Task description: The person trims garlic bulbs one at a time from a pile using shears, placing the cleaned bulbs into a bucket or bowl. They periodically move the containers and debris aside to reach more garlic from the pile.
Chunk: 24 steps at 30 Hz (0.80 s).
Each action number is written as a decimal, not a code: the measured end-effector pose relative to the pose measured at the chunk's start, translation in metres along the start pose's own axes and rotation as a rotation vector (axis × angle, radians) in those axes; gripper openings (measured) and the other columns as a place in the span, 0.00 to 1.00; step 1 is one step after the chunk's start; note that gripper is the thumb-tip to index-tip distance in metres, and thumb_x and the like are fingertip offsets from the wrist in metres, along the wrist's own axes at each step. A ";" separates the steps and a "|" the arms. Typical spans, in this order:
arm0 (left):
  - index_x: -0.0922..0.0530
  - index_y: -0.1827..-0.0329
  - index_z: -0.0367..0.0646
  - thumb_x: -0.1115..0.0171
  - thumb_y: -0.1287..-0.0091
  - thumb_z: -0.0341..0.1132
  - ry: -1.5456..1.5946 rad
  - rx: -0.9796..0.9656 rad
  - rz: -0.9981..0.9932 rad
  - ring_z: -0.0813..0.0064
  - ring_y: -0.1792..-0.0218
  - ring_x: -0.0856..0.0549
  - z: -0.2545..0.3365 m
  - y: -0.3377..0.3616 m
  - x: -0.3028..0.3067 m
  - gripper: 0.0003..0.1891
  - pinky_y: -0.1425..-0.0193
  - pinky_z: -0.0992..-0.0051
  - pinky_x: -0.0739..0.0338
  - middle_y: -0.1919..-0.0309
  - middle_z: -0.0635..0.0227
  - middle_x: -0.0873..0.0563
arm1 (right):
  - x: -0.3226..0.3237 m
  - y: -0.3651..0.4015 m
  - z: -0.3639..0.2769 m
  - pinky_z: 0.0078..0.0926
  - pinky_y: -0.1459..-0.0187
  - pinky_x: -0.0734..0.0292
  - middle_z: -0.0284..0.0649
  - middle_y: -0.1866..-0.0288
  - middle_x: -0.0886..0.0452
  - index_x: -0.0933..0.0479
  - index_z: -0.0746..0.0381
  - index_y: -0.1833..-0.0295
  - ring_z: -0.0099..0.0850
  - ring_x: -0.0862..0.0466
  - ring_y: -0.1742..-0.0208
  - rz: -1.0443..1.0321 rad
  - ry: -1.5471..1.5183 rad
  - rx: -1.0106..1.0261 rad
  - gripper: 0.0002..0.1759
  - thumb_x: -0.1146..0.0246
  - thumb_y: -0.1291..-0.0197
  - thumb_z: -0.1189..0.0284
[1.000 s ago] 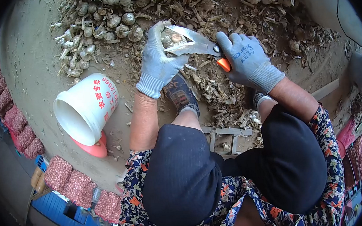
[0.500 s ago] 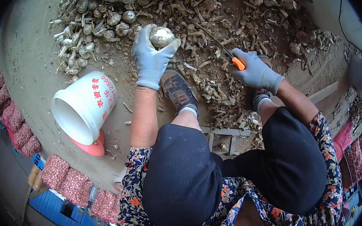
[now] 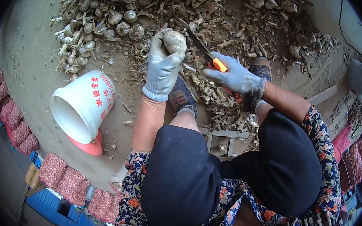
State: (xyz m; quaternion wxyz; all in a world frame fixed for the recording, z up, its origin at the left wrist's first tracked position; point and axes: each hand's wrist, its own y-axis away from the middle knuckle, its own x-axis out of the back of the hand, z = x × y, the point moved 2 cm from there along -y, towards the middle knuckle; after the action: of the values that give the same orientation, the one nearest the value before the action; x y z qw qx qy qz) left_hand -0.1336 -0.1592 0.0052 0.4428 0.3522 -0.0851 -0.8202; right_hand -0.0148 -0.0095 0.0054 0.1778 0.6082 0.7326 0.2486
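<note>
My left hand, in a grey work glove, is closed around a large pale garlic bulb, held up over the littered ground. In my right hand, also gloved, is a knife with a long dark blade and an orange and black handle. The blade points up and to the left, its tip close to the right side of the bulb. Beyond both hands spreads a heap of garlic bulbs, mixed with cut stalks and dry husks.
A white bucket with red lettering lies tipped to the left, over a red basin. Filled mesh sacks line the left edge. A low wooden frame lies between my legs, near my shoes.
The knife and my right hand have moved left, bringing the blade up beside the bulb. My left hand has shifted right and slightly down with the garlic bulb, turning it.
</note>
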 end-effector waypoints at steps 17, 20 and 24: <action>0.26 0.46 0.34 0.40 0.38 0.40 -1.372 -0.171 0.752 0.53 0.46 0.22 0.118 0.052 0.118 0.22 0.40 0.62 0.30 0.49 0.48 0.21 | -0.004 0.001 0.028 0.18 0.79 0.34 0.29 0.77 0.32 0.33 0.60 0.62 0.18 0.31 0.81 0.012 -0.212 -0.195 0.08 0.42 0.38 0.68; 0.32 0.42 0.34 0.40 0.40 0.54 -1.721 0.067 0.462 0.47 0.44 0.23 0.039 -0.053 0.115 0.33 0.40 0.57 0.29 0.42 0.42 0.28 | -0.002 -0.001 0.017 0.20 0.75 0.31 0.31 0.76 0.31 0.33 0.61 0.61 0.19 0.28 0.77 0.025 0.022 -0.222 0.09 0.42 0.38 0.68; 0.34 0.38 0.45 0.35 0.43 0.50 -1.765 0.072 0.463 0.47 0.44 0.23 0.013 -0.094 0.118 0.33 0.43 0.55 0.26 0.40 0.46 0.30 | 0.002 -0.007 0.009 0.43 0.54 0.26 0.53 0.58 0.19 0.36 0.63 0.51 0.40 0.17 0.54 0.007 0.402 -0.253 0.22 0.38 0.43 0.60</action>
State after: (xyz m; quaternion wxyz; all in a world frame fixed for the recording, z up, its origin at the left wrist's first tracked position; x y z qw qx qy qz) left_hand -0.2474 -0.1984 -0.0872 0.3592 -0.4152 -0.4869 -0.6794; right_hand -0.0157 -0.0068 -0.0061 0.1024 0.5218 0.7142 0.4552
